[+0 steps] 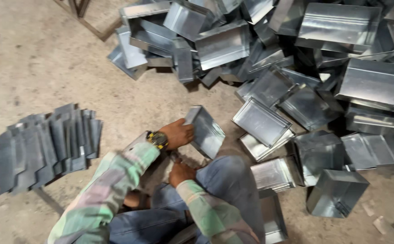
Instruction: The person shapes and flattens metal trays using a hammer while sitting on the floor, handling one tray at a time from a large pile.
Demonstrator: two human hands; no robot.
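The person is sitting on the dusty floor (47,58) w/ knees up in blue jeans, working over the lap. The left hand (176,134), w/ a yellow-faced wristwatch (158,139) on the wrist, is gripping a shallow galvanized metal tray (206,131) by its near long edge, fingers curled & clamped round that edge. The tray is sitting tilted just above the right knee, open side facing right, its long axis running from upper left to lower right, away from the body; it's lying to the right of the left-hand fingers & up-and-right of the right hand (181,173). The left hand is the one touching it; the right hand is near but apart, lower, close to the lap, fingers bunched together around something small & dark – can't tell what, or whether it's really gripped. Count: 1 tray in hand; 2 hands; 1 watch. Left of the person, 1 fanned stack of flat sheet blanks (47,144) is lying on the floor, well apart from the hands – too overlapped to count, approx. a dozen or more. Right & ahead, a big heap of formed trays (305,81) is spreading across the floor, several dozen, no exact count poss. A wooden frame (86,20) is showing at top.
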